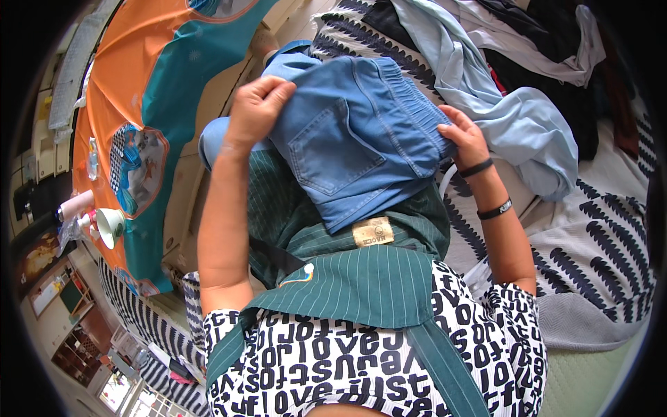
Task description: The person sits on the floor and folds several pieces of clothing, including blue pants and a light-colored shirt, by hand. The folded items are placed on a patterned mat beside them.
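Note:
Across my lap lies a blue denim garment [333, 151], folded, with a stitched patch pocket [336, 148] facing up and a gathered elastic waistband [414, 117] towards the right. My left hand [260, 107] pinches its upper left edge between thumb and fingers. At the waistband end, my right hand [462, 136] grips the denim, thumb on top and some fingers hidden beneath. Under the garment is a dark green pinstriped apron [354, 286] with a cloth label [372, 232].
To the right, a light blue garment [536, 130] and dark clothes [568, 109] lie heaped on a black-and-white patterned throw [589, 250]. On the left stands a table with an orange and teal cloth [156, 104], bearing a white cup [109, 228] and a pink cylinder [76, 204].

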`<state>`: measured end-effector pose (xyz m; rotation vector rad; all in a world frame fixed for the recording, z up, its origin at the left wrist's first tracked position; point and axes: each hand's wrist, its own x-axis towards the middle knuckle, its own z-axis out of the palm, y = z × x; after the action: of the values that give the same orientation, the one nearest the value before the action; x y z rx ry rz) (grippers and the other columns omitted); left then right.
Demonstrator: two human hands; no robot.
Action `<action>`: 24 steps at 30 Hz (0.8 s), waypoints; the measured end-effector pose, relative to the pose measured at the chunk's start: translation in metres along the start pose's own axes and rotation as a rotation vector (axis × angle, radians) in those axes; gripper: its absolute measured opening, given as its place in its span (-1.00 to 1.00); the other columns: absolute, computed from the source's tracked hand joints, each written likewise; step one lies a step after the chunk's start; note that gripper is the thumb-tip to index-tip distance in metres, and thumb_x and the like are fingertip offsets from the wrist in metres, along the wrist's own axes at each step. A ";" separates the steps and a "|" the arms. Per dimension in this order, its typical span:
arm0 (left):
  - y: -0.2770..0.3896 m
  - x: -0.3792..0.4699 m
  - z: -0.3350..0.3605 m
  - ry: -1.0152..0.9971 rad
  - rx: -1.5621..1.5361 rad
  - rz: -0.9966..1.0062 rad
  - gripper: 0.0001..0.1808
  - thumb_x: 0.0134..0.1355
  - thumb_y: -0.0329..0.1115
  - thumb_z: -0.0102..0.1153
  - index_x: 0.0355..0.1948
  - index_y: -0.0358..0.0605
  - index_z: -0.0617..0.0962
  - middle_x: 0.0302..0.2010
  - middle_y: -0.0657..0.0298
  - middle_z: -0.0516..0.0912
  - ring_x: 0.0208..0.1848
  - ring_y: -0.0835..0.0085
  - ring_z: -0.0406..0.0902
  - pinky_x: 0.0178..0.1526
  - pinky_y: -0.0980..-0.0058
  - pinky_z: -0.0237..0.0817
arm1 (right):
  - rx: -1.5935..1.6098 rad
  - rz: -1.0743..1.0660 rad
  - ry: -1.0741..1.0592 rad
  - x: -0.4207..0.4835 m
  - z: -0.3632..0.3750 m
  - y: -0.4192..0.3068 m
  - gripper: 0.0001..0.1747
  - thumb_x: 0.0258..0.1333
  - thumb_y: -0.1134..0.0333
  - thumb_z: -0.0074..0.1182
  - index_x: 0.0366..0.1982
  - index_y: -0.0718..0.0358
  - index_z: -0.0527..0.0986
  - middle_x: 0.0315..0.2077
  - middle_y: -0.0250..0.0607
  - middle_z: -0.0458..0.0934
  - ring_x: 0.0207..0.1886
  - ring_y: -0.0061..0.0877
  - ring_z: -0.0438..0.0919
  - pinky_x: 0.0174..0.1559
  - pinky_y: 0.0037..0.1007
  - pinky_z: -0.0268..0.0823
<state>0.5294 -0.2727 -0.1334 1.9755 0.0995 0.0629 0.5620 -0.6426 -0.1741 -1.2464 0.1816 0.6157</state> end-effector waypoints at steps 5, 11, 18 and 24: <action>-0.004 0.014 -0.008 -0.106 0.016 -0.120 -0.73 0.21 -0.19 0.20 -0.38 -0.23 0.64 -0.52 0.46 0.54 -0.45 0.71 0.40 -0.35 0.69 0.26 | -1.036 -0.321 0.226 -0.018 0.008 0.001 -0.48 -0.01 0.50 0.15 0.05 0.35 0.34 -0.22 -0.17 0.55 -0.23 -0.43 0.55 -0.06 -0.46 0.39; -0.025 0.010 -0.005 -0.037 0.057 -0.128 -0.66 0.20 -0.09 0.20 -0.41 -0.20 0.64 -0.55 0.41 0.53 -0.48 0.68 0.39 -0.37 0.63 0.28 | -1.107 -1.017 -0.402 -0.062 0.103 -0.006 -0.74 -0.25 0.53 0.14 -0.36 0.19 0.50 -0.39 -0.29 0.51 -0.27 -0.40 0.50 -0.21 -0.39 0.32; -0.028 0.007 -0.001 0.033 0.095 -0.108 -0.64 0.19 -0.03 0.21 -0.41 -0.15 0.66 -0.56 0.35 0.56 -0.49 0.62 0.43 -0.38 0.59 0.30 | -1.279 -1.023 -0.673 -0.070 0.146 0.009 -0.78 -0.28 0.38 0.14 -0.42 0.12 0.52 -0.38 -0.45 0.48 -0.25 -0.55 0.47 -0.22 -0.47 0.23; -0.023 0.007 -0.001 0.039 0.111 -0.137 -0.67 0.19 -0.06 0.22 -0.42 -0.15 0.67 -0.58 0.36 0.56 -0.51 0.63 0.43 -0.38 0.59 0.30 | -1.466 -1.097 -0.760 -0.067 0.156 0.020 -0.80 -0.21 0.30 0.07 -0.42 0.14 0.49 -0.40 -0.42 0.42 -0.28 -0.53 0.40 -0.24 -0.46 0.20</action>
<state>0.5351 -0.2621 -0.1540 2.0736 0.2678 0.0069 0.4653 -0.5174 -0.1097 -2.0305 -1.7688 0.1021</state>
